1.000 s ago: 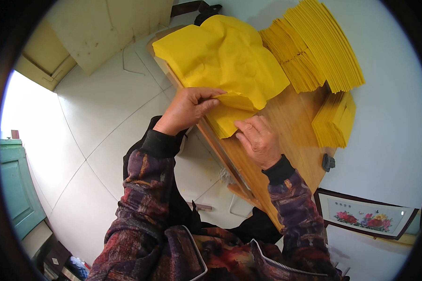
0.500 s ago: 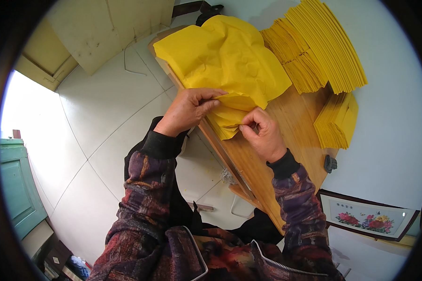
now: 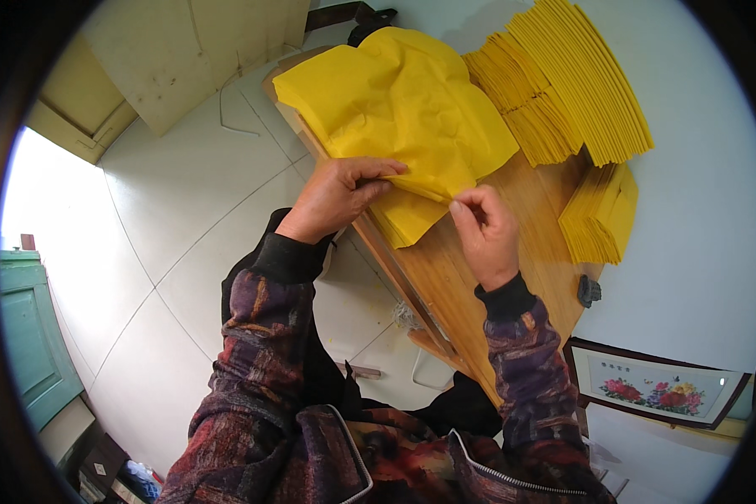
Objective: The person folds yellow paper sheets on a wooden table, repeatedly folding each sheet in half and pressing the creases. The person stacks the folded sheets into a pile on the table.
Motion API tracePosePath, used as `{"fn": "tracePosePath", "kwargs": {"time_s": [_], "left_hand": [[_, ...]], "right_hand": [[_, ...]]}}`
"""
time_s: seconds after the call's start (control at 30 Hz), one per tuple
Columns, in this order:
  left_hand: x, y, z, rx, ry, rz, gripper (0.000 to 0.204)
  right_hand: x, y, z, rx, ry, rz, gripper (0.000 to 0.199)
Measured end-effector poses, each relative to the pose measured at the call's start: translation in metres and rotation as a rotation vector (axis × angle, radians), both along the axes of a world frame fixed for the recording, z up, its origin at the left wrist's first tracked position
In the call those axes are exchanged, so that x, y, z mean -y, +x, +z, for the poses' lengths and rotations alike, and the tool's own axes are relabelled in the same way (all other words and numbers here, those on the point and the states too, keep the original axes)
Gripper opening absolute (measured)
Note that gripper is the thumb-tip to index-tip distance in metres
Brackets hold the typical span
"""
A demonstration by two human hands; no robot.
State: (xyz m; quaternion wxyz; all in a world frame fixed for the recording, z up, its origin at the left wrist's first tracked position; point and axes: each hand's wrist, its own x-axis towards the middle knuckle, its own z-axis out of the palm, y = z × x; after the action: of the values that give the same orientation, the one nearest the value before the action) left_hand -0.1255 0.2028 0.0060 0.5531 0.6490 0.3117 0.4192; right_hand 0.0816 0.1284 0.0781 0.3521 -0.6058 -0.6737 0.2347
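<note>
While my left hand (image 3: 338,195) presses flat on the crumpled yellow paper sheet (image 3: 399,101), fingers together, my right hand (image 3: 485,231) pinches its folded edge between thumb and forefinger. It lies on the wooden table (image 3: 479,277), beside stacks of folded yellow paper (image 3: 575,84).
</note>
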Motion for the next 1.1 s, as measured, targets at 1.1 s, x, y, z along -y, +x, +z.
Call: {"fn": "tracePosePath", "kwargs": {"time_s": [1.1], "left_hand": [[0.005,-0.003,0.006,0.107,-0.215,-0.088,0.024]], "right_hand": [[-0.017,0.006,-0.006,-0.15,-0.159,0.156,0.012]]}}
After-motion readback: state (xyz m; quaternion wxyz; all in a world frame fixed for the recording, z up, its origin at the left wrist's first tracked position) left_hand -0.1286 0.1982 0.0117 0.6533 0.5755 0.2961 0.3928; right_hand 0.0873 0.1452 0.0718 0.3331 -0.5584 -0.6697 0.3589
